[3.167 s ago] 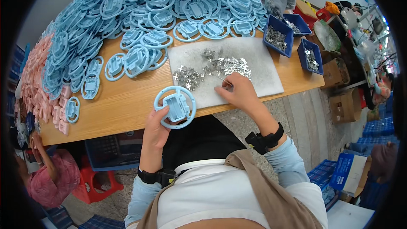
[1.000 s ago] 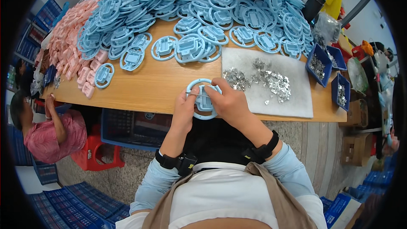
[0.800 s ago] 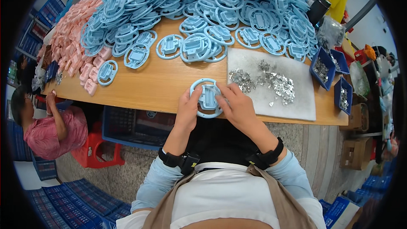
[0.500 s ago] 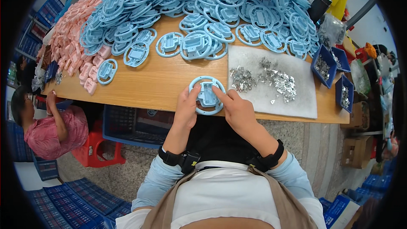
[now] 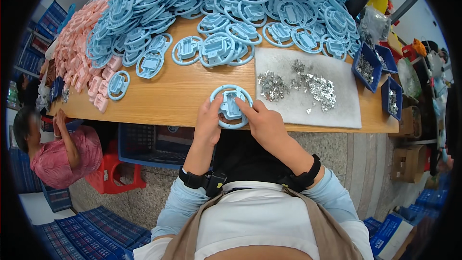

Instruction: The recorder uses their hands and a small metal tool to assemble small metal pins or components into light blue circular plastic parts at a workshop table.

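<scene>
The wooden worktop (image 5: pixel 159 110) is covered at its far side by a heap of blue parts (image 5: pixel 149 9), cut off by the upper edge. Both forearms (image 5: pixel 199 156) are angled inward. Above the near edge, a blue wheel (image 5: pixel 230 111) is clamped at its left rim by the left hand's (image 5: pixel 208 124) grip; its central recess is touched by the right hand's (image 5: pixel 266 124) extended index finger. The fingers underneath are hidden; whether the right grip is closed cannot be told.

1 head-worn fisheye view, close above hands (image 5: pixel 267 124), facing down across table (image 5: pixel 154 98)
</scene>
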`<state>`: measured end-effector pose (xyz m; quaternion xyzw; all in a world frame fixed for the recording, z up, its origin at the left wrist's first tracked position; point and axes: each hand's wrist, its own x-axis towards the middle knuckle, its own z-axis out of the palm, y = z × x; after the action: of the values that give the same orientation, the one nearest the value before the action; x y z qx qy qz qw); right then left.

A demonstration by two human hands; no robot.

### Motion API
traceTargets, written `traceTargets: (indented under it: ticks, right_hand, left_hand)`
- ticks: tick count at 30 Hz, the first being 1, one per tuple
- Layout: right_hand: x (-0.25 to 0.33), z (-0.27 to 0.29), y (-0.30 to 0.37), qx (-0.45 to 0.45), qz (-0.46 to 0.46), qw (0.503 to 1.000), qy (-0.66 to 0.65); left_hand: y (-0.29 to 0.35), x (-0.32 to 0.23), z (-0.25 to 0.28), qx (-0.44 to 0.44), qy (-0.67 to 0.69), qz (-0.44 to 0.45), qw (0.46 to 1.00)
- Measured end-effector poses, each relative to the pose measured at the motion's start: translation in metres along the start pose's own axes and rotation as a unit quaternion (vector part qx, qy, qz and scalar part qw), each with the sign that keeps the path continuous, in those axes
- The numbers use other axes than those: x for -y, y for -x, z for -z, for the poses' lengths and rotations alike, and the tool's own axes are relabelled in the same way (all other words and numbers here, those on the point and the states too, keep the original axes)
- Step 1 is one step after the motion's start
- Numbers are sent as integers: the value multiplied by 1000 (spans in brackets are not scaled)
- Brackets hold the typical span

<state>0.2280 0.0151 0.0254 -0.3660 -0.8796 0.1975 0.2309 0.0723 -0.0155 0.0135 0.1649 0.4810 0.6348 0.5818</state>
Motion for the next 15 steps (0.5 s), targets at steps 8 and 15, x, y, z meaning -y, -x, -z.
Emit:
traceTargets:
  ticks: [8,15]
  right_hand:
    - [16,-6,-9,17,50,985,167]
    - [12,-5,0,-16,58,990,128]
  left_hand:
    - [2,0,-4,-21,-15,-33,999]
    - [-3,7,2,-11,12,-46,999]
